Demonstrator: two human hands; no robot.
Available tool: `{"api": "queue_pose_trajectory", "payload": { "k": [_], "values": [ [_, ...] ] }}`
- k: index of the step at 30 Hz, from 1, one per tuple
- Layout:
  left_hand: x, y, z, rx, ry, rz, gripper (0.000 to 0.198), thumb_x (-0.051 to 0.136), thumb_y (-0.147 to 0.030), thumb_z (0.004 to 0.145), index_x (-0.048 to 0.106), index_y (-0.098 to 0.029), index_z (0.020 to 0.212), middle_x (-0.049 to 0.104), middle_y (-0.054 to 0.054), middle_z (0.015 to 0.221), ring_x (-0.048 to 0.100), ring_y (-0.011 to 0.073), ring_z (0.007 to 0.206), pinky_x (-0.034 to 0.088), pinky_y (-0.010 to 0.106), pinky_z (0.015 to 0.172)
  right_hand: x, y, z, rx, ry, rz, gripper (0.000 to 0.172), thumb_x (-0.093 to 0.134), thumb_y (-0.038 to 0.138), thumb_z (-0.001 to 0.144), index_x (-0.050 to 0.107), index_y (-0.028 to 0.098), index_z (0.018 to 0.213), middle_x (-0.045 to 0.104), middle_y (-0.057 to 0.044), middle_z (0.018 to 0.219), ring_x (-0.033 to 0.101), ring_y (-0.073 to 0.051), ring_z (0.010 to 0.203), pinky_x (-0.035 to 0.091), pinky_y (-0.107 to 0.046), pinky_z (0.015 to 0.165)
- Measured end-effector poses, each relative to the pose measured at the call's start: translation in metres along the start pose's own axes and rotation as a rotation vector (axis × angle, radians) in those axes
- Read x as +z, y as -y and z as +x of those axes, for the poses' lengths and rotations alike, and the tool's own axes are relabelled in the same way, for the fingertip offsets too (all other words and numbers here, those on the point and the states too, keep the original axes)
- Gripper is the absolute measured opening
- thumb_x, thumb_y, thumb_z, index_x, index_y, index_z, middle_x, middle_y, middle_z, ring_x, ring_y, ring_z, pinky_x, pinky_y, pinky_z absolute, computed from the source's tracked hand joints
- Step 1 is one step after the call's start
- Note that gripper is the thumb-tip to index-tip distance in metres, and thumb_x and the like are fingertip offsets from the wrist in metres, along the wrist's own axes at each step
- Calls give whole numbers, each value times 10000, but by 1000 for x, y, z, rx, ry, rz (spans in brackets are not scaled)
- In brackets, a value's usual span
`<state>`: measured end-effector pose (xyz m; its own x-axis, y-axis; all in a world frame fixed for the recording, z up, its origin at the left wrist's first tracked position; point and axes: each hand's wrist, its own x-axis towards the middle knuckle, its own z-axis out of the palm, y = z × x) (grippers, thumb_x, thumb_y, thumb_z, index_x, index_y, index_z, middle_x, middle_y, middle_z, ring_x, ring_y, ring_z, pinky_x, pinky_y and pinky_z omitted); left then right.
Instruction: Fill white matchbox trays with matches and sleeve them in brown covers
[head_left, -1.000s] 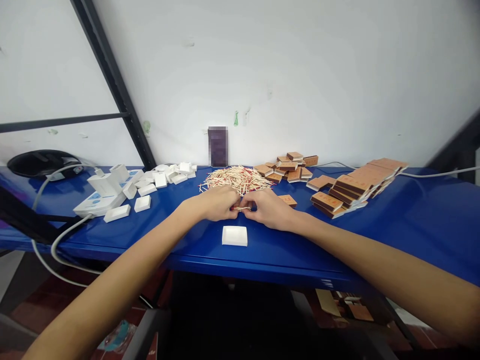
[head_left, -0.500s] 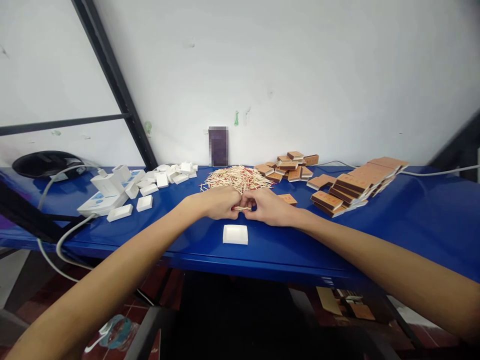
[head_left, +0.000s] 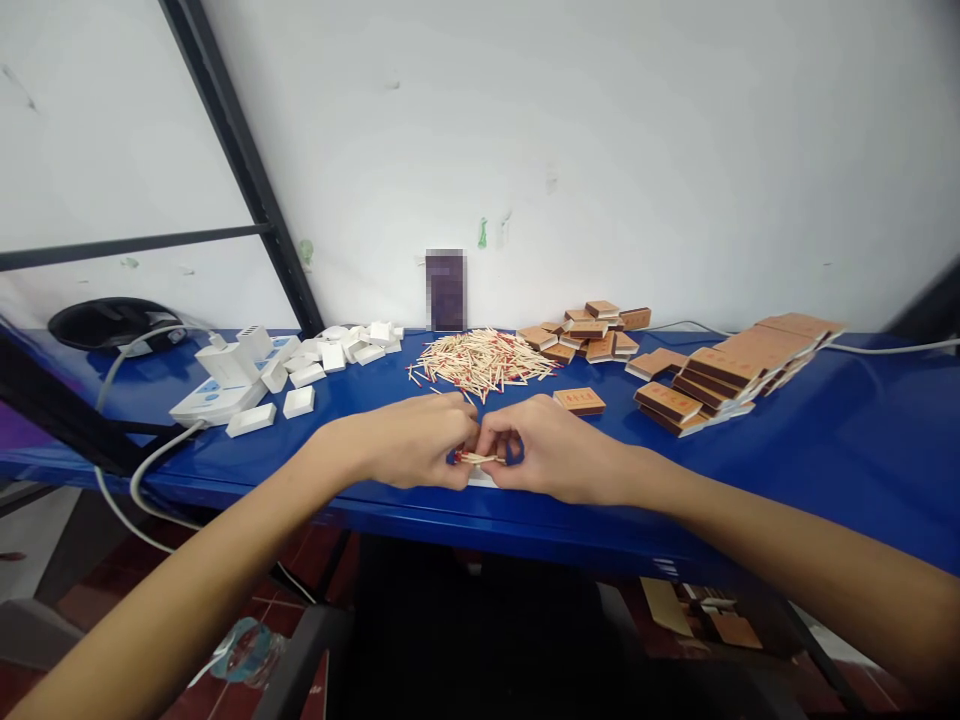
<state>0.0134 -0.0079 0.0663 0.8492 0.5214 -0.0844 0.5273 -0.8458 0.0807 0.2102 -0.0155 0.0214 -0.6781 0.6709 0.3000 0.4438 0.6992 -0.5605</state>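
Between the fingertips of my left hand (head_left: 424, 440) and my right hand (head_left: 544, 448) lies a small bundle of matches (head_left: 481, 459), red heads toward the left. Both hands are closed on it. Right beneath them is a white matchbox tray (head_left: 481, 479), mostly hidden by my fingers; I cannot tell whether the matches touch it. Beyond my hands spreads a loose heap of matches (head_left: 487, 360). A brown matchbox (head_left: 580, 401) lies just past my right hand.
White trays (head_left: 334, 355) are piled at the left, beside a white power strip (head_left: 214, 402) with plugs and cables. Brown matchboxes (head_left: 600, 335) are heaped at the back right, with stacked rows (head_left: 720, 370) farther right. A dark rectangular object (head_left: 447, 290) leans on the wall.
Both hands have come toward me with the bundle of matches, from the heap's near edge to over the white tray, which they now mostly cover. The view has shifted slightly.
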Motion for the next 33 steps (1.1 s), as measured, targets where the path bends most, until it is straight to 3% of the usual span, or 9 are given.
{"api": "queue_pose_trajectory", "payload": {
  "k": [5,8,16,23,29,33],
  "values": [
    [19,11,-5,-3,-110,-198,45,629,-221,825,627,-180,807,586,17,874,554,183,876,424,287,790,2,-4,2,19,51,-72,49,678,142,766,695,178,738,632,28,625,512,-96,551,360,-226,541],
    [31,14,-13,-35,-182,-318,142,621,-314,869,655,-189,927,606,25,963,570,181,896,439,316,858,0,-3,2,23,79,-80,70,661,162,795,693,182,736,646,21,638,528,-102,565,361,-230,547],
    [59,9,-21,-109,-372,-387,155,657,-323,865,695,-210,965,641,22,999,599,171,898,461,313,861,-5,1,2,-22,102,-227,80,683,224,849,758,212,873,713,-35,747,589,-203,822,397,-291,689],
    [64,6,-27,-129,-446,-354,249,669,-365,885,668,-233,1096,683,22,995,604,169,853,473,307,794,-6,-4,2,-39,113,-253,126,676,282,880,781,222,917,735,-39,770,587,-209,822,397,-307,693],
    [65,6,-29,-79,-473,-323,141,659,-344,914,683,-222,982,706,6,987,629,162,907,450,310,864,-9,-6,3,-78,127,-195,160,683,282,876,767,219,997,762,-30,912,632,-184,845,434,-291,734],
    [66,7,-29,-82,-471,-302,145,662,-346,911,678,-227,992,713,2,998,630,164,917,447,313,872,-13,-7,2,-109,126,-112,124,692,241,859,752,195,957,742,-12,874,635,-131,747,451,-253,709]
  ]
}}
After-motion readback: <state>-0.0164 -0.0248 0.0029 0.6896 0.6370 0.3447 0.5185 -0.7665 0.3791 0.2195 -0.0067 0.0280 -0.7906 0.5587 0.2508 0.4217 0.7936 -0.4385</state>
